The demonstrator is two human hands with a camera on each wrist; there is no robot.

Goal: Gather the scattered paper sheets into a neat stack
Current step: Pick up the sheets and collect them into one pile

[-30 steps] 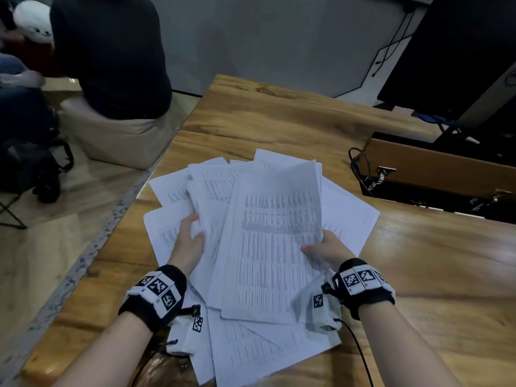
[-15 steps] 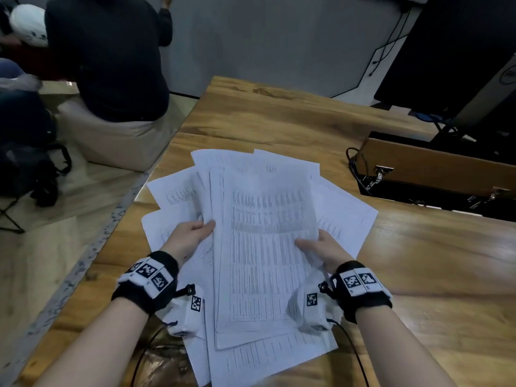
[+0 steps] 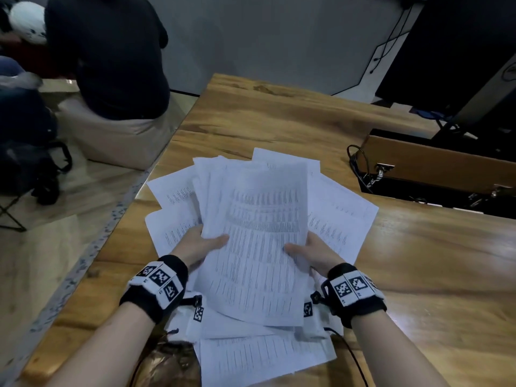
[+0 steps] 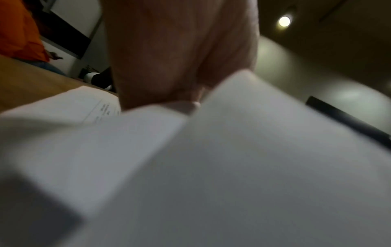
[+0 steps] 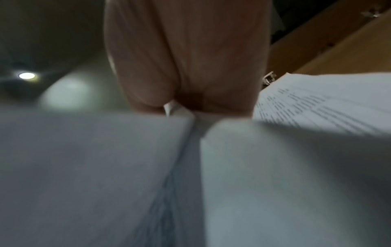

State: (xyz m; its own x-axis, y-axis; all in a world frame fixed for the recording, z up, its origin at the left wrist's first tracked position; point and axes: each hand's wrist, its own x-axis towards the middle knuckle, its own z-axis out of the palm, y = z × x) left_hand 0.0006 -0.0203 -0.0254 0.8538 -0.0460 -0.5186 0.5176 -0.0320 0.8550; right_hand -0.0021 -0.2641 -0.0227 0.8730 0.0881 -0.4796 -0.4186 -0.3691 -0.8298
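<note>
A loose bundle of printed white sheets (image 3: 259, 236) is held a little above the wooden table (image 3: 279, 121). My left hand (image 3: 202, 244) grips its left edge, thumb on top. My right hand (image 3: 307, 251) grips its right edge, thumb on the print. More sheets (image 3: 343, 216) lie fanned out underneath on the table, some sticking out left (image 3: 173, 191) and toward me (image 3: 265, 358). The left wrist view shows blurred paper (image 4: 211, 167) below my palm (image 4: 180, 50). In the right wrist view sheets (image 5: 105, 167) fill the lower part under my palm (image 5: 186, 58).
An open recess in the table with a wooden flap (image 3: 435, 163) and cables (image 3: 360, 166) lies right of the papers. A person in dark clothes (image 3: 111, 57) sits on a pale seat beyond the table's left edge. A dark monitor (image 3: 460, 51) stands at the far right.
Both hands have closed in on the bundle's sides and raised it slightly. The held sheets have drawn closer together and now lean a little to the right.
</note>
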